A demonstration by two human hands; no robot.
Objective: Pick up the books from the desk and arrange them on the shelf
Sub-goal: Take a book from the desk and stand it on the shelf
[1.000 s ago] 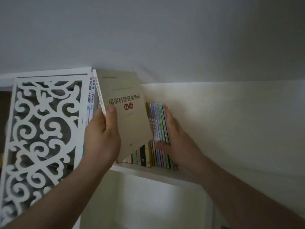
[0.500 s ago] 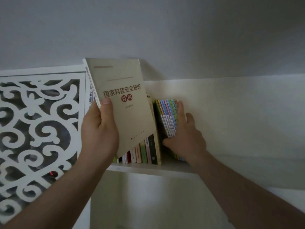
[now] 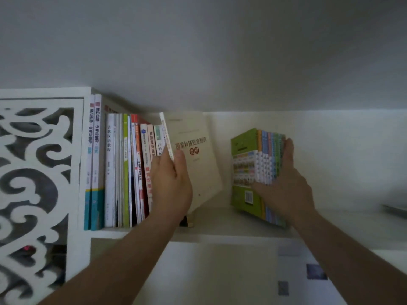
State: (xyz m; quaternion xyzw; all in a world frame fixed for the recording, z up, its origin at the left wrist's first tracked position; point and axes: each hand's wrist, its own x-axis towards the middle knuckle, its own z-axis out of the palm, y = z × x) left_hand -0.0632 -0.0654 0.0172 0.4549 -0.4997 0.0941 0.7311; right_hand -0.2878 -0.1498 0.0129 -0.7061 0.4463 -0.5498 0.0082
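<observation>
My left hand (image 3: 170,183) grips a beige book (image 3: 197,159) with red and brown lettering, thumb on its cover, fingers behind the spine. The book leans left, its lower edge down on the white shelf (image 3: 220,225), right beside a row of upright books (image 3: 123,172). My right hand (image 3: 286,183) wraps around a stack of thin green and blue books (image 3: 253,164), thumb over the spines and fingers along the far side, holding it upright further right on the shelf. A gap lies between the beige book and this stack.
A white carved fretwork panel (image 3: 37,172) closes the shelf's left end. The wall (image 3: 330,150) runs behind the shelf, and a ceiling-like board (image 3: 220,51) hangs low above. A paper with printed squares (image 3: 308,274) lies below.
The beige book has come down from in front of the row onto the shelf. My right hand has slid the thin stack to the right, opening a gap. The view has shifted right.
</observation>
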